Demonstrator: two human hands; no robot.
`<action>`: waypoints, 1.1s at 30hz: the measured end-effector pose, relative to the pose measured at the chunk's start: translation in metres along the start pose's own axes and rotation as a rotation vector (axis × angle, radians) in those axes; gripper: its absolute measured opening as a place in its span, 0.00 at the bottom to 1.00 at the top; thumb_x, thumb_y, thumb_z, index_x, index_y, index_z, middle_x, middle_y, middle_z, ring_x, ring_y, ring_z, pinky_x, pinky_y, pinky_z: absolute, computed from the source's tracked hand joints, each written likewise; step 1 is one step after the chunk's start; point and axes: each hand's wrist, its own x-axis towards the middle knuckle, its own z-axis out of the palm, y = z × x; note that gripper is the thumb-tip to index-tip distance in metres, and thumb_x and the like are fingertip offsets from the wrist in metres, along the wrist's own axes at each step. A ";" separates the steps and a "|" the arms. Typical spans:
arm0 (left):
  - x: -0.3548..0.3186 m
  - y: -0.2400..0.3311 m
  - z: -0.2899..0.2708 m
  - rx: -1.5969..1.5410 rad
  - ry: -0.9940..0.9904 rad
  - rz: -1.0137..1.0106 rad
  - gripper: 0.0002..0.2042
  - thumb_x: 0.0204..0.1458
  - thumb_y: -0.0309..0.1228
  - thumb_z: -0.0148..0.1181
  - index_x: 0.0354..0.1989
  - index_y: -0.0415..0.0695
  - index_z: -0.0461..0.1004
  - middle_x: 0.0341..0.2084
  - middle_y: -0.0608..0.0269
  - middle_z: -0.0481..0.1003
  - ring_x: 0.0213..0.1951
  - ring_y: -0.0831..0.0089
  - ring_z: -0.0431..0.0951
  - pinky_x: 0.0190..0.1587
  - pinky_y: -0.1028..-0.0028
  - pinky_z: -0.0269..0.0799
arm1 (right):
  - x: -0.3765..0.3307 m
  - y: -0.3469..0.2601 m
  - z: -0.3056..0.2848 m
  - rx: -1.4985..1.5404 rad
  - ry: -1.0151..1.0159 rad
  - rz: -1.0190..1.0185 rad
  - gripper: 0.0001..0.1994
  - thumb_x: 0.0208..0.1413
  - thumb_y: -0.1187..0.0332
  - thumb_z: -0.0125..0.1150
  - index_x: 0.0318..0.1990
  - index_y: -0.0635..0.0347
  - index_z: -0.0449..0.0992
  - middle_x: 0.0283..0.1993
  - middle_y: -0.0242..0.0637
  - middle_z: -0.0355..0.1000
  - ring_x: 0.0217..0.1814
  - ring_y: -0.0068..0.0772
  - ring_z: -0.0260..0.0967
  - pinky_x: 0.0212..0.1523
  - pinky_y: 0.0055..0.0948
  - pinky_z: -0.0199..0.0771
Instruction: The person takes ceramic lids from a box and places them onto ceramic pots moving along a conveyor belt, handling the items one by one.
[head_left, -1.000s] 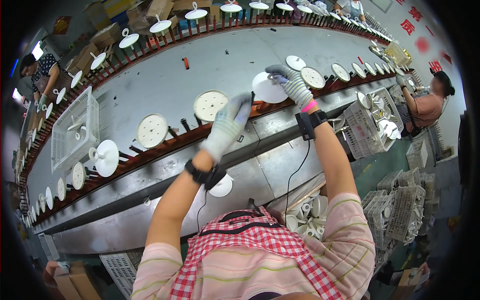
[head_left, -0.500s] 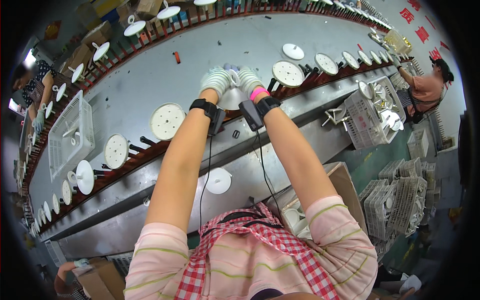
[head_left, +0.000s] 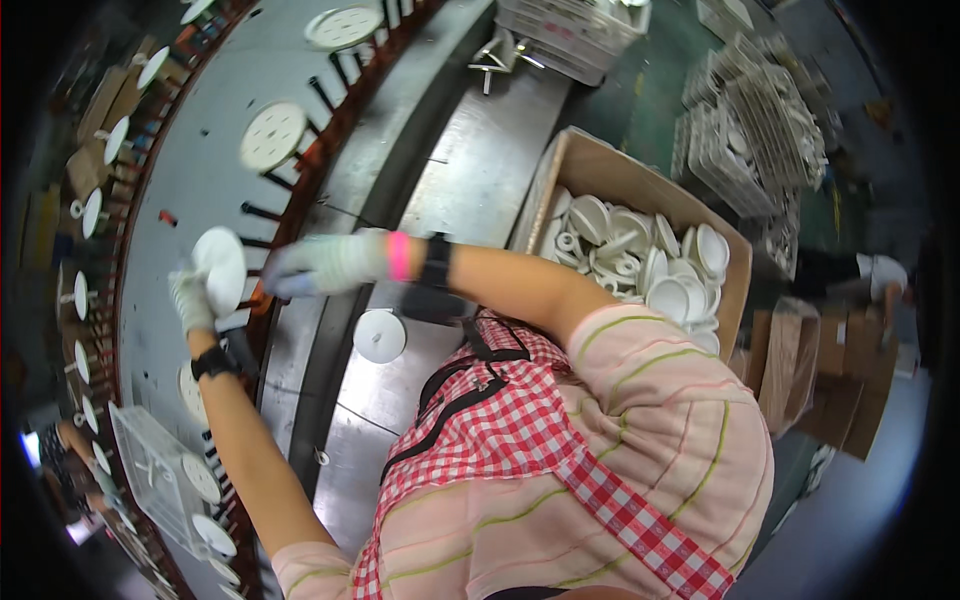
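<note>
Grip of left hand [head_left: 191,302] curled closed on white disc [head_left: 221,268]; right hand [head_left: 325,266] blurred, grip unclear.

Gloved left hand [head_left: 189,302] out at the end of an extended left arm [head_left: 245,435], gloved right hand [head_left: 322,267] blurred, its fingers [head_left: 288,280] pointing left, right arm [head_left: 520,285] stretched leftward

No text could be read; the reddish marking [head_left: 556,42] on the white crate [head_left: 585,66] beyond the cardboard box [head_left: 640,183] was blurred.
</note>
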 end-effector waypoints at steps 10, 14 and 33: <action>0.002 0.051 -0.079 -0.825 0.017 -0.903 0.17 0.52 0.38 0.46 0.41 0.36 0.70 0.32 0.50 0.74 0.30 0.62 0.73 0.35 0.65 0.70 | -0.476 0.097 -0.121 -1.068 1.394 1.025 0.14 0.50 0.67 0.52 0.45 0.58 0.72 0.46 0.46 0.69 0.49 0.49 0.65 0.50 0.39 0.66; -0.074 -0.025 -0.056 -0.574 -0.018 -0.767 0.16 0.47 0.32 0.47 0.43 0.37 0.69 0.30 0.48 0.73 0.31 0.57 0.74 0.35 0.63 0.70 | -0.514 0.110 -0.102 -1.214 0.287 1.498 0.17 0.48 0.62 0.49 0.45 0.49 0.75 0.59 0.41 0.62 0.66 0.45 0.49 0.65 0.49 0.40; -0.007 0.346 -0.204 -1.897 -0.307 -0.337 0.37 0.44 0.37 0.64 0.60 0.37 0.53 0.56 0.50 0.60 0.57 0.64 0.61 0.60 0.68 0.54 | -0.192 -0.079 -0.076 0.791 0.678 0.430 0.28 0.51 0.61 0.55 0.56 0.69 0.60 0.49 0.41 0.67 0.51 0.32 0.65 0.53 0.27 0.63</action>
